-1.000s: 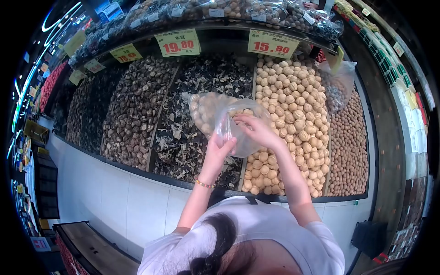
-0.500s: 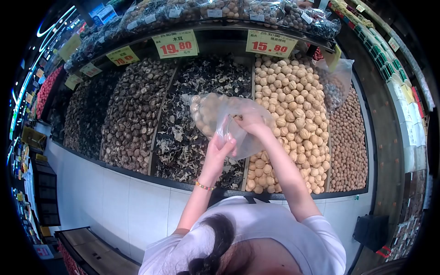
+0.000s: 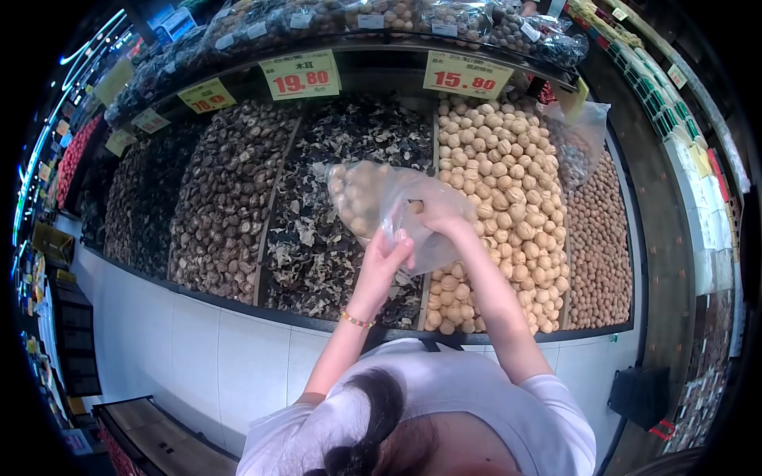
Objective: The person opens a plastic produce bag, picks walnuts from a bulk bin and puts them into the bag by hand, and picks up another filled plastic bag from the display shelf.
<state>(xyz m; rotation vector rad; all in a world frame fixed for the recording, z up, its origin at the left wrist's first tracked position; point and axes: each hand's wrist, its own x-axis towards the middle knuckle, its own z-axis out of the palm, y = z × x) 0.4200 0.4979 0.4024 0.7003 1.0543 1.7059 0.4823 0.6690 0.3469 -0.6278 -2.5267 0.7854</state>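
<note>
A clear plastic bag [image 3: 357,194] with several walnuts in its far left end lies over the black fungus bin [image 3: 317,270], its mouth turned toward the walnut bin [image 3: 508,174]. My left hand [image 3: 390,252] grips the near edge of the bag, thumb pressed against the fingers. My right hand [image 3: 440,216] is inside the bag's mouth, seen partly through the film, with its fingers closed round a walnut [image 3: 416,206]. The fingertips of the right hand are partly blurred by the plastic.
Dried mushrooms [image 3: 226,198] fill a bin on the left, and small brown nuts [image 3: 599,254] one on the right. Another plastic bag [image 3: 578,151] hangs at the back right. Price signs [image 3: 468,75] and bagged goods [image 3: 381,14] line the shelf behind.
My right hand has moved from the top of the bag's opening into it, its fingers now closed. The left hand keeps its hold.
</note>
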